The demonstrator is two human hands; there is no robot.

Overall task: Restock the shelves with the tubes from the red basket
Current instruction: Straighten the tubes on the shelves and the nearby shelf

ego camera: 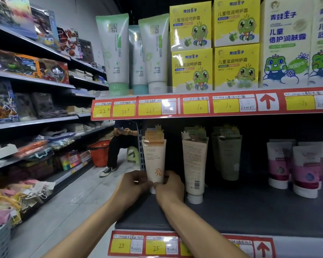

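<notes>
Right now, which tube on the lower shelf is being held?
The leftmost tube, marked with an orange character; left hand and right hand grip its lower end.

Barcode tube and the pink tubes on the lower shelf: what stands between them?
Green tubes stand there, set further back on the shelf; the head view shows it.

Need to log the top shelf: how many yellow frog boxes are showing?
4, stacked two by two on the top shelf: upper-left box, upper-right box, lower-left box, lower-right box. More may be hidden behind.
</notes>
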